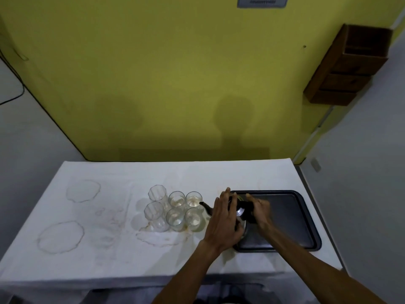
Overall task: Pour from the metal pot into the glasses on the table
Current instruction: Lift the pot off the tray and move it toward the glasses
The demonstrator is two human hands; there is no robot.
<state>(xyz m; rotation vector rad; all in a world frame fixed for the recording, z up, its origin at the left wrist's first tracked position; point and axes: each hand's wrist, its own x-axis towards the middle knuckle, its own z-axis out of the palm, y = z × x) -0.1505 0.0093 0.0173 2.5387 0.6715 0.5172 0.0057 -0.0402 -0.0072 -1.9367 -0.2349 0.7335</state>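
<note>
- On the bench (109, 249), under a stained white cloth, six glasses (175, 210) stand packed in two rows of three, touching or nearly so; bunching them likely lets one sweep of the spout serve them all.
- Just right of them sits the pot (240, 212), at the left end of a dark tray (291, 218); whether it rests on the tray or is just lifted cannot be told. The tray probably serves to catch drips.
- Its dark spout (205, 207) points left at the glasses, its tip beside the rim of the far right one, so little travel is needed to pour.
- Left hand (223, 222) lies spread over the pot's near side and top, fingers (226, 195) apart and curved against it, seemingly to steady the body or lid.
- Right hand (259, 210) is wrapped on the black handle, fingers closed round it, taking the weight for tipping.
- Four glasses on the right seem to hold a little clear liquid; the two on the left look empty, so pouring appears partly done.
- A sign (263, 1) high on the yellow wall carries writing too blurred to read; no brand shows on the pot or glasses.
</note>
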